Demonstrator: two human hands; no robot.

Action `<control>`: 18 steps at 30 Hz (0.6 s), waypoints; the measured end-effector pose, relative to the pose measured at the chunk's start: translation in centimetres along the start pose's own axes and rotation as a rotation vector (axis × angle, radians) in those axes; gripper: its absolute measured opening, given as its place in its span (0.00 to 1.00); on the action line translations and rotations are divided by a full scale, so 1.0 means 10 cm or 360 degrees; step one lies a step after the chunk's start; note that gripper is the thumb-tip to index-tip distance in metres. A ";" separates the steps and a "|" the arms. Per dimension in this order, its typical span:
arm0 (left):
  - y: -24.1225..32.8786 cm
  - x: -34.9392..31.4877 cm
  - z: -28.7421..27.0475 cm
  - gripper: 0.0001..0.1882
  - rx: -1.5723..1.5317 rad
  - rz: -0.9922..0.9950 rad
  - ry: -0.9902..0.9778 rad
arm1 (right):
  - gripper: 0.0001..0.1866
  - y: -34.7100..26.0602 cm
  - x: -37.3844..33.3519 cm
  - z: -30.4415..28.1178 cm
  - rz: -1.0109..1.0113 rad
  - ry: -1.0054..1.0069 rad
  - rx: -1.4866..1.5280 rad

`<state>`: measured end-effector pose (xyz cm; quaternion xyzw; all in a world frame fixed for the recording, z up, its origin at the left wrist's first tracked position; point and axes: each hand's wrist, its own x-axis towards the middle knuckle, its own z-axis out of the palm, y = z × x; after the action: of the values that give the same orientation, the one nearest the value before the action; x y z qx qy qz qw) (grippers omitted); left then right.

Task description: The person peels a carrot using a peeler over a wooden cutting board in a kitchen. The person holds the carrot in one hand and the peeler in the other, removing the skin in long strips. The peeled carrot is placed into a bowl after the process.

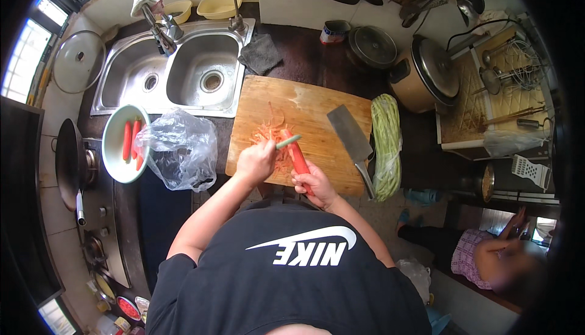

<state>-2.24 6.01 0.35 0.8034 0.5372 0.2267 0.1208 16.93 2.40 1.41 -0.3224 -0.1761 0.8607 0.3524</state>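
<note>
My left hand is closed round a peeler with a pale green handle, which lies across the upper part of a carrot. The carrot's lower end is wrapped in the fingers of my right hand. Both hands are over a wooden cutting board. Thin orange peelings are scattered on the board beside and under my left hand. To the right of my hands a cleaver rests flat on the board, its handle pointing toward me.
A bundle of long green beans lies along the board's right edge. Left of it are a clear plastic bag and a pale bowl holding carrots. Behind stand a double sink, a grey cloth and a cooker. Another person sits at right.
</note>
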 end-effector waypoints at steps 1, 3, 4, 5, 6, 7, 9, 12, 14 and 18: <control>-0.04 0.04 0.00 0.07 0.0035 -0.0071 0.0039 | 0.23 -0.01 -0.01 0.00 0.0021 0.0028 0.0033; -0.16 0.09 0.03 0.08 0.0161 -0.0243 -0.0015 | 0.24 -0.01 -0.03 -0.03 0.0036 -0.0046 0.0072; -0.25 0.10 0.05 0.09 0.0181 -0.0294 -0.0051 | 0.24 -0.01 -0.05 -0.04 0.0041 -0.0081 0.0093; -0.31 0.09 0.08 0.09 0.0208 -0.0377 -0.0073 | 0.23 0.00 -0.06 -0.03 0.0038 -0.0063 0.0102; -0.37 0.07 0.10 0.11 0.0179 -0.0430 -0.0076 | 0.23 0.00 -0.07 -0.02 0.0034 -0.0045 0.0111; -0.38 0.08 0.08 0.13 0.0149 -0.0481 -0.0082 | 0.22 0.00 -0.08 -0.01 0.0029 -0.0025 0.0122; -0.31 0.09 0.09 0.13 -0.0209 -0.0662 -0.0048 | 0.20 0.02 -0.07 -0.01 -0.0030 0.0026 0.0066; -0.10 0.08 0.14 0.13 -0.1077 -0.0904 0.0066 | 0.17 0.07 -0.02 -0.08 -0.0066 0.0012 0.0005; 0.00 0.10 0.13 0.09 -0.1197 -0.0898 0.0107 | 0.16 0.08 0.01 -0.12 -0.0072 0.0029 -0.0040; 0.14 -0.03 -0.03 0.07 -0.0400 -0.0160 0.0203 | 0.17 0.00 -0.03 0.03 -0.0122 0.0075 -0.0069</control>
<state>-1.36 5.19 1.18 0.7380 0.5508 0.3363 0.1973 16.86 2.15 1.76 -0.3432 -0.1987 0.8347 0.3820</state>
